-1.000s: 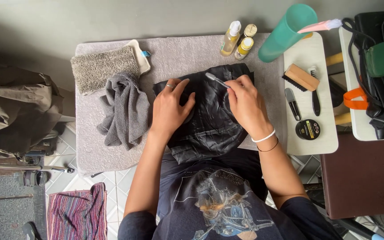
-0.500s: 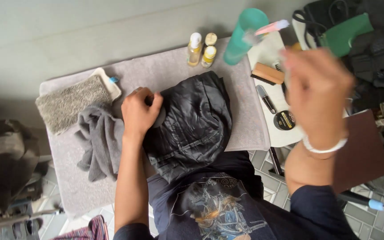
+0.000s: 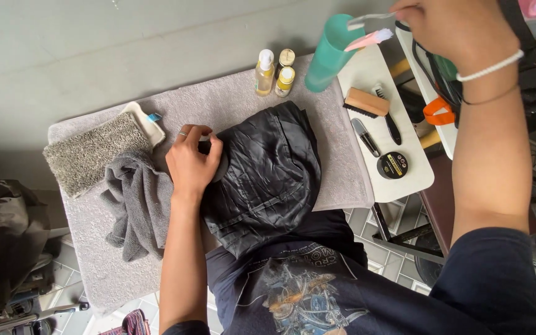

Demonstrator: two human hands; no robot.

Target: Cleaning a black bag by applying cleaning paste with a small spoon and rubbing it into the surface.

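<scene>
Black, glossy, leather-like material, creased and folded: jacket (image 3: 268,174) lying on the grey towel (image 3: 218,111) spread over the desk, nearest edge hanging toward the lap. Judged soft and limp, moderately heavy, surface likely slick; no stiffness to support itself when lifted by one point. Best taken at a bunched fold or seam, or at two spaced points, rather than on a flat panel where fingers would slide.

Left hand (image 3: 192,162) curled closed over the left edge of the jacket, fingers bunching the material, a ring visible on one finger. Pinned, not lifted.

Just beside it to the left, touching the wrist area: crumpled grey cloth (image 3: 134,205), soft and light. Beyond that, a coarse grey pad (image 3: 91,152) resting on a white tray (image 3: 150,127).

Further out, at the far edge of the towel: three small bottles (image 3: 275,73) standing upright, close together, and a teal cup (image 3: 330,53), also upright.

To the right, on a white side surface (image 3: 414,180): wooden brush (image 3: 366,102), dark brush (image 3: 392,127), a slim grey tool (image 3: 365,136), round black tin (image 3: 393,165), all lying flat and apart from one another.

Farthest, raised at top right: right hand (image 3: 454,25), closed on a clear-handled brush (image 3: 370,20), with a pink brush (image 3: 370,40) just below it at the cup mouth; whether the pink one is also gripped cannot be told. Cord bracelets on the wrist.
</scene>
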